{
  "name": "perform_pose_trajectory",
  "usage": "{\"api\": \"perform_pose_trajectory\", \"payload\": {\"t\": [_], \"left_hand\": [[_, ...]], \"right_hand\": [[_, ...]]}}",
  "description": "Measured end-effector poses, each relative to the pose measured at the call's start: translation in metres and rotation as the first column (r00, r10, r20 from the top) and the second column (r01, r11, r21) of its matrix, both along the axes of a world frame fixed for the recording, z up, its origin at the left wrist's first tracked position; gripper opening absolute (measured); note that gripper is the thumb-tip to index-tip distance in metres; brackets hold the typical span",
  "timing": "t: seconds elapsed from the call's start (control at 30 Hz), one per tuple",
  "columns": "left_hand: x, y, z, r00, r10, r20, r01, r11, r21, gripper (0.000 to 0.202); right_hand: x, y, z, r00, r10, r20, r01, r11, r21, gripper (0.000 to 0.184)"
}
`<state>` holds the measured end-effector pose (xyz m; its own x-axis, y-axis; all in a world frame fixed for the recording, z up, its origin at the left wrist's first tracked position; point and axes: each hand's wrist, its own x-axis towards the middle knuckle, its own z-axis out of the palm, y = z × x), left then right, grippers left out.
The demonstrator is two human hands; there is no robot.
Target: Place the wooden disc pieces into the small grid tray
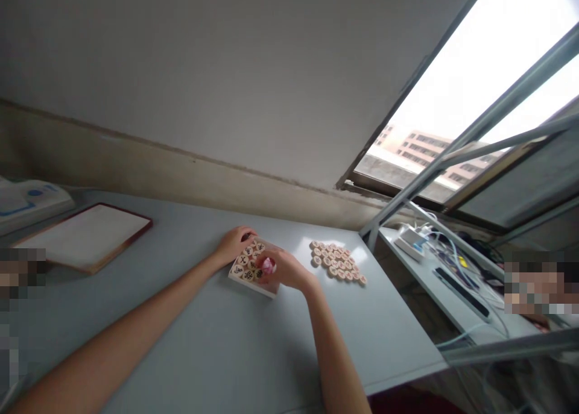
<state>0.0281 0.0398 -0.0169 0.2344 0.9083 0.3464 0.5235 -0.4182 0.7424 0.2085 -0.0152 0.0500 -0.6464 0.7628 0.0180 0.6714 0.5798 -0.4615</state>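
A small white box (253, 284) filled with round wooden game discs bearing black marks lies on the pale grey table (190, 335). My left hand (233, 243) rests with curled fingers on the box's far left edge. My right hand (283, 269) is at the box's right side, fingers bent over the discs, and something small and pink shows at its fingertips. To the right, apart from the box, a loose cluster of several more wooden discs (337, 261) lies flat on the table.
A flat board with a dark red rim (85, 236) lies at the far left, a white and blue object (27, 203) behind it. A wall runs along the table's back. To the right, a lower shelf (447, 281) holds cables and a power strip below an open window.
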Motion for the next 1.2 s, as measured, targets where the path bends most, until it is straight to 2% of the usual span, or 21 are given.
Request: {"api": "perform_pose_trajectory", "payload": {"t": [0.13, 0.2, 0.33, 0.43, 0.53, 0.7, 0.8, 0.9, 1.07, 1.13, 1.2], "left_hand": [[0.0, 0.0, 0.001, 1.0, -0.012, 0.013, 0.012, 1.0, -0.011, 0.026], [0.0, -0.001, 0.001, 1.0, -0.005, 0.011, 0.006, 1.0, -0.031, 0.027], [0.0, -0.002, 0.002, 1.0, -0.006, 0.013, 0.006, 0.998, -0.059, 0.028], [0.0, -0.002, 0.003, 0.999, -0.004, 0.046, 0.008, 0.997, -0.08, 0.028], [0.0, -0.002, 0.004, 0.997, 0.003, 0.071, 0.003, 0.997, -0.083, 0.028], [0.001, -0.003, 0.006, 0.998, 0.009, 0.057, -0.005, 0.998, -0.066, 0.03], [0.001, -0.003, 0.007, 0.999, 0.006, 0.051, -0.003, 0.998, -0.069, 0.031], [0.002, -0.002, 0.008, 0.999, -0.002, 0.043, 0.005, 0.996, -0.085, 0.031], [0.002, -0.003, 0.008, 0.999, 0.011, 0.047, -0.005, 0.992, -0.125, 0.031], [0.003, -0.003, 0.008, 0.999, 0.013, 0.041, -0.006, 0.988, -0.153, 0.032], [0.003, -0.003, 0.008, 0.999, 0.014, 0.041, -0.007, 0.986, -0.166, 0.031]], "right_hand": [[0.01, -0.009, 0.005, 0.996, -0.061, -0.071, 0.061, 0.998, -0.003, 0.025], [0.026, -0.016, 0.005, 0.981, -0.145, -0.128, 0.148, 0.989, 0.014, 0.027], [0.067, -0.034, -0.004, 0.9, -0.381, -0.213, 0.415, 0.897, 0.148, 0.028], [0.087, -0.043, -0.011, 0.869, -0.463, -0.173, 0.491, 0.85, 0.191, 0.018], [0.093, -0.044, -0.016, 0.865, -0.479, -0.146, 0.5, 0.842, 0.2, 0.016], [0.082, -0.043, -0.031, 0.876, -0.469, -0.115, 0.482, 0.838, 0.254, 0.019], [0.073, -0.042, -0.04, 0.883, -0.458, -0.108, 0.468, 0.835, 0.288, 0.03], [0.067, -0.04, -0.04, 0.902, -0.424, -0.087, 0.426, 0.837, 0.343, 0.039], [0.068, -0.035, -0.035, 0.942, -0.334, -0.022, 0.322, 0.887, 0.33, 0.016], [0.076, -0.032, -0.035, 0.927, -0.374, -0.036, 0.365, 0.872, 0.327, 0.012], [0.087, -0.03, -0.036, 0.87, -0.49, -0.056, 0.476, 0.805, 0.354, 0.012]]}}
